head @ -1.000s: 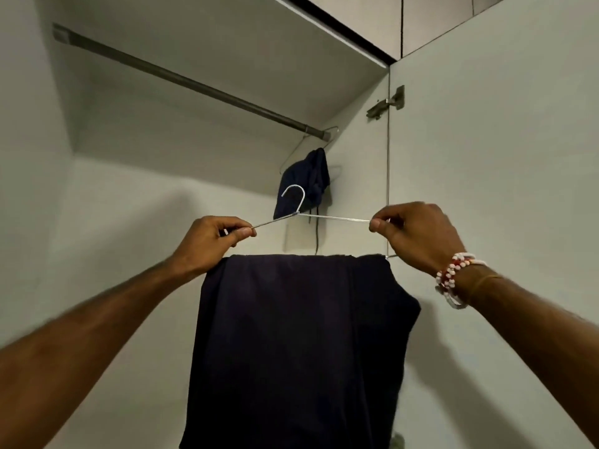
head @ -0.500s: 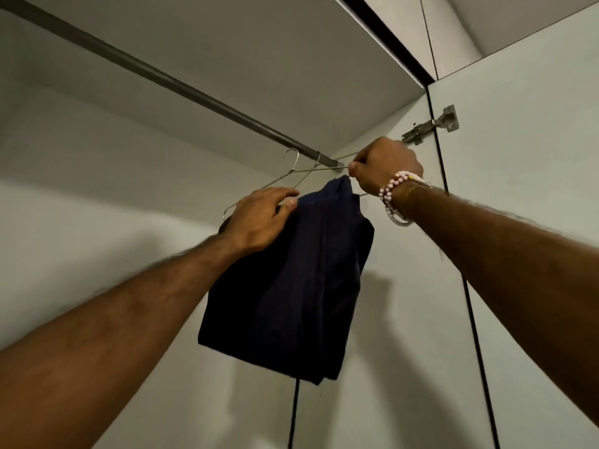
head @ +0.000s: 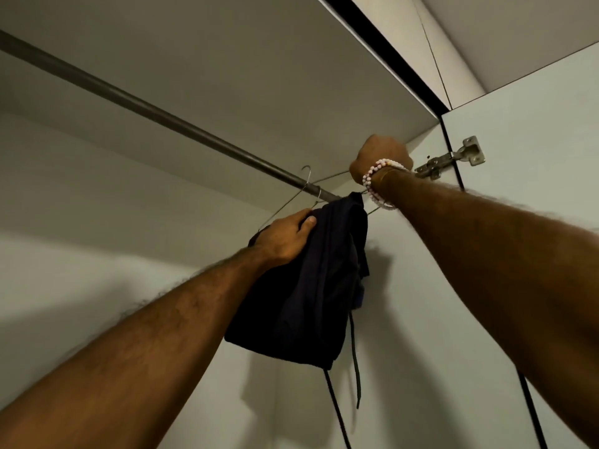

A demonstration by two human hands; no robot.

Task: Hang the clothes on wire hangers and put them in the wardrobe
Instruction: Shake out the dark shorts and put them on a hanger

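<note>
**Q:** Where is the dark garment point(head: 308, 286)?
**A:** The left hand point(head: 285, 238) clamps its top fold on the 9 o'clock side. It drapes the wire hanger point(head: 285, 204), whose far corner the right hand point(head: 382, 157) fists at 1 o'clock.
**Q:** Best practice?
**A:** Probably hold both corners level, raise the hook point(head: 307, 171) over the rail point(head: 162, 115) at 12 o'clock, then lower gently.

Both arms were stretched way up. Left hand point(head: 285, 236) clutched the dark garment point(head: 308, 286), right hand point(head: 382, 155) higher and farther right, fisted round the wire hanger point(head: 284, 206).
</note>
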